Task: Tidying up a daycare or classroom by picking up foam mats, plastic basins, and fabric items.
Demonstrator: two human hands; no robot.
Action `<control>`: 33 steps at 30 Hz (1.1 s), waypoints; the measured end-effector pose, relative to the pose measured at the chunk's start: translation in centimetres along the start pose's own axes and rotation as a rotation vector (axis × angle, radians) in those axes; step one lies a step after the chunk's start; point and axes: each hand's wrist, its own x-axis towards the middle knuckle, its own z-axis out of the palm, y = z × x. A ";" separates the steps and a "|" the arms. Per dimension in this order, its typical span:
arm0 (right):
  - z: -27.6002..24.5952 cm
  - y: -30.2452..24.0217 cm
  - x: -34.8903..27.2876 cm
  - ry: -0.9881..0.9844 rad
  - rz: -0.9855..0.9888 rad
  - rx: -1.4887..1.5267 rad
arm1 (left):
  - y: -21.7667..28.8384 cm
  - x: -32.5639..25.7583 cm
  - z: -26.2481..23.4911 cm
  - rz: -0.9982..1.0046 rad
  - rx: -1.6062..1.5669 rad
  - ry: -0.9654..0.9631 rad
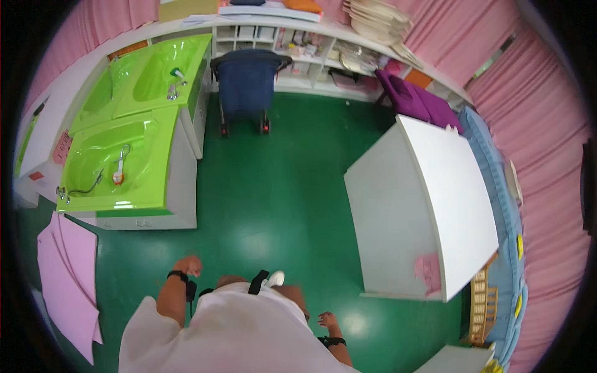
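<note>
The white table (429,205) stands on the green floor (280,199), right of the person. A navy stroller (247,84) is beyond the table, against the shelving (311,53). Green basins (118,161) lie well left of the table; pink sheets (68,273) lie below them. The left hand (188,266) is curled shut and empty. The right hand (328,321) hangs half open, empty, nearest the table, not touching it.

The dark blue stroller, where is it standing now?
In the head view, the dark blue stroller stands on the green floor at the top centre, against the white shelf unit, just right of the green sinks.
</note>
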 end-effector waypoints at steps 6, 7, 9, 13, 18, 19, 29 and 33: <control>-4.4 -29.5 7.5 0.230 -0.714 -1.075 | 2.1 2.7 -1.2 0.141 -0.244 0.216; -2.2 -36.1 7.4 0.212 -0.692 -1.059 | 2.6 2.7 -1.0 0.081 -0.420 0.283; 0.0 -46.0 9.0 0.220 -0.828 -0.986 | 4.7 3.7 -2.2 0.038 -0.603 0.341; 9.0 -63.5 10.1 0.060 -1.024 -1.045 | 4.4 7.3 -1.9 0.011 -0.620 0.320; 19.7 -82.1 8.6 -0.025 -1.278 -1.147 | 2.4 13.5 -2.3 -0.024 -0.556 0.252; 23.5 -85.3 7.4 -0.092 -1.409 -1.109 | -1.7 13.4 -1.3 0.043 -0.215 0.299; 37.1 -113.4 9.9 0.116 -2.026 -1.149 | 19.9 9.0 -14.1 -0.244 -0.945 0.880; 39.3 -120.5 15.4 0.148 -1.855 -1.348 | 27.1 11.7 -12.5 -0.419 -0.900 0.734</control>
